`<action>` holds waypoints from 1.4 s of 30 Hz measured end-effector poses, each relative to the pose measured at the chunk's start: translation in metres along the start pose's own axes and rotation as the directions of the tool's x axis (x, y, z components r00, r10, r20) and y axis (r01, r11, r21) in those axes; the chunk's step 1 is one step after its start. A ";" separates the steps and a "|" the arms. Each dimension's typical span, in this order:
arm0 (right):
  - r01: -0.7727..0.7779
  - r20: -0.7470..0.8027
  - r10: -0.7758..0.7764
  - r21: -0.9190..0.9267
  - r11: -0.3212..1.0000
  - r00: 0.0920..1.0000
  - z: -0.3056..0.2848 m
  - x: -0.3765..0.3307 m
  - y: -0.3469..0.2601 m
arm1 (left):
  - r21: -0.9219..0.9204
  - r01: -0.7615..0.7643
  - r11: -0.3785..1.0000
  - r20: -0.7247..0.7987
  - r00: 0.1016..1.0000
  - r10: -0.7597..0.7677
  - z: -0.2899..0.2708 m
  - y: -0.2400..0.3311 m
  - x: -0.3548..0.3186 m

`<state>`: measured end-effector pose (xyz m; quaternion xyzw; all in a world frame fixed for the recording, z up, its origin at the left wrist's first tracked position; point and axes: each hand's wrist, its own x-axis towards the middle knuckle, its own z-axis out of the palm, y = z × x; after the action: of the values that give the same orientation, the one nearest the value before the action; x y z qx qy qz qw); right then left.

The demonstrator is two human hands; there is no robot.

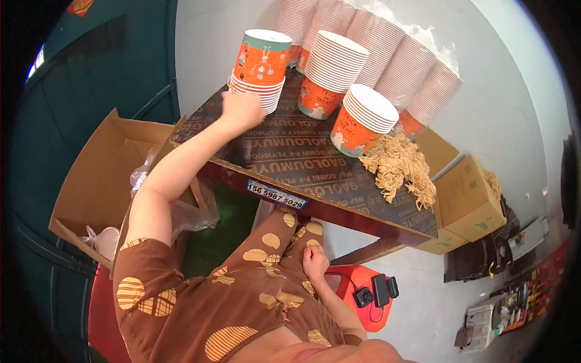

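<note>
My left hand (pixel 242 113) is closed beside an upside-down stack of orange and green paper cups (pixel 262 63) at the table's left. Its knuckles overlap the white rims at the stack's foot; what its fingers hold, if anything, is hidden. To the right stand two upright stacks of the same cups, a taller stack (pixel 333 69) and a shorter stack (pixel 366 118). Down on my lap, my right hand (pixel 315 263) rests as a loose fist, with nothing visible in it.
Tall plastic-wrapped cup stacks (pixel 407 68) line the back of the dark table (pixel 275 145) against the wall. A tan string bundle (pixel 400 169) lies at its right. An open cardboard box (pixel 91 175) is at left, a red stool (pixel 357 278) with black electronic devices at right.
</note>
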<state>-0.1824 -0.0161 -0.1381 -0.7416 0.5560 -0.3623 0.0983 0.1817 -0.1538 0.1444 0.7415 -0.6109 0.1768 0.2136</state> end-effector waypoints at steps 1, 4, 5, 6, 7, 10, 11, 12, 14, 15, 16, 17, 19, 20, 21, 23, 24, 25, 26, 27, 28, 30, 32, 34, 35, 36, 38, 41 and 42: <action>-0.004 0.002 0.004 -0.001 1.000 1.000 0.000 -0.001 0.000 | 0.002 -0.324 0.946 -0.561 0.783 0.269 -0.009 0.020 -0.003; -0.048 0.066 0.051 -0.037 0.998 0.997 -0.003 0.002 0.001 | -0.020 -0.464 0.886 -0.385 0.821 0.421 -0.030 0.087 0.015; -0.047 0.064 0.050 -0.042 0.998 0.997 -0.003 0.001 0.001 | -0.045 -0.461 0.886 -0.383 0.827 0.411 -0.034 0.106 0.021; -0.041 0.065 0.044 -0.046 0.998 0.997 -0.004 0.001 0.001 | -0.071 -0.461 0.885 -0.385 0.831 0.402 -0.040 0.126 0.028; -0.030 0.068 0.033 -0.048 0.998 0.997 -0.004 0.001 0.001 | -0.136 -0.457 0.879 -0.343 0.854 0.391 -0.043 0.139 0.038; -0.035 0.086 0.039 -0.050 0.998 0.996 -0.001 0.000 0.003 | -0.233 -0.421 0.876 -0.293 0.890 0.350 -0.036 0.166 0.069; -0.038 0.090 0.042 -0.046 0.998 0.995 -0.001 -0.001 0.004 | -0.257 -0.401 0.879 -0.267 0.904 0.335 -0.033 0.173 0.075; -0.040 0.084 0.044 -0.047 0.998 0.995 0.000 -0.001 0.004 | -0.268 -0.378 0.886 -0.258 0.914 0.312 -0.029 0.176 0.080; -0.041 0.099 0.046 -0.047 0.998 0.994 -0.003 -0.001 0.007 | -0.286 -0.333 0.899 -0.207 0.937 0.281 -0.019 0.181 0.084; -0.044 0.095 0.049 -0.048 0.998 0.994 -0.003 -0.001 0.008 | -0.270 -0.327 0.906 -0.204 0.939 0.279 -0.012 0.178 0.084; -0.041 0.089 0.044 -0.037 0.998 0.995 -0.004 -0.002 0.009 | -0.272 -0.332 0.903 -0.202 0.937 0.284 -0.010 0.173 0.081; -0.034 0.082 0.036 -0.025 0.999 0.996 -0.003 -0.002 0.009 | -0.200 -0.342 0.918 -0.263 0.921 0.286 -0.007 0.165 0.078; -0.005 0.037 0.006 -0.011 1.000 0.999 0.001 -0.002 0.011 | -0.077 -0.332 0.940 -0.419 0.866 0.272 -0.008 0.142 0.073; 0.027 -0.004 -0.027 0.001 1.000 1.000 0.002 -0.002 0.012 | -0.051 -0.324 0.945 -0.522 0.815 0.251 -0.008 0.125 0.074; 0.028 0.000 -0.028 0.004 1.000 1.000 0.002 -0.002 0.013 | -0.026 -0.312 0.950 -0.617 0.752 0.230 -0.009 0.106 0.079; 0.046 0.023 -0.047 0.039 0.998 0.999 0.003 0.001 0.009 | -0.007 -0.073 0.997 -0.708 0.705 0.047 -0.012 0.062 0.090; 0.051 0.033 -0.052 0.045 0.998 0.998 0.002 0.001 0.006 | -0.076 -0.005 0.997 -0.730 0.682 -0.052 -0.011 0.042 0.092; 0.040 0.066 -0.042 0.033 0.999 0.997 0.000 0.003 0.004 | -0.147 0.058 0.987 -0.745 0.650 -0.149 -0.010 0.023 0.095; 0.031 0.098 -0.033 0.020 0.999 0.995 -0.001 0.004 0.003 | -0.141 0.069 0.988 -0.744 0.651 -0.151 -0.008 0.003 0.098; 0.037 0.107 -0.039 0.025 0.999 0.993 0.000 0.003 0.004 | -0.198 0.100 0.975 -0.749 0.626 -0.217 -0.005 -0.016 0.100; 0.033 0.102 -0.036 0.029 0.999 0.994 0.001 0.003 0.005 | -0.259 0.120 0.958 -0.749 0.602 -0.278 -0.005 -0.023 0.098; 0.023 0.097 -0.026 0.032 0.999 0.995 0.001 0.004 0.008 | -0.285 0.135 0.949 -0.704 0.643 -0.303 0.000 -0.029 0.092; 0.025 0.086 -0.028 0.036 0.999 0.996 -0.001 0.005 0.007 | -0.480 0.142 0.866 -0.500 0.767 -0.403 0.004 -0.026 0.085; 0.021 0.085 -0.024 0.033 0.999 0.996 -0.003 0.004 0.005 | -0.604 0.093 0.791 -0.421 0.806 -0.416 0.013 -0.022 0.086; 0.030 0.086 -0.033 0.033 0.999 0.996 -0.003 0.004 0.004 | -0.715 0.055 0.697 -0.348 0.837 -0.423 0.022 -0.025 0.086; 0.033 0.092 -0.036 0.034 0.999 0.995 -0.002 0.003 0.003 | -0.686 0.077 0.723 -0.338 0.847 -0.411 0.039 -0.036 0.096; 0.021 0.066 -0.023 0.032 0.999 0.998 -0.002 0.003 0.004 | -0.675 0.115 0.729 -0.285 0.871 -0.401 0.047 -0.021 0.098; 0.001 0.069 -0.002 0.014 1.000 0.998 -0.002 0.001 0.005 | -0.650 0.133 0.748 -0.267 0.882 -0.389 0.052 -0.012 0.102; -0.004 0.069 0.004 0.013 1.000 0.998 -0.003 0.001 0.006 | -0.673 0.097 0.734 -0.274 0.888 -0.369 0.052 -0.015 0.103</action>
<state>-0.1883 -0.0186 -0.1387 -0.7518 0.5513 -0.3402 0.1230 0.2159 -0.2645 0.1532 0.6446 -0.4788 0.0721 0.5917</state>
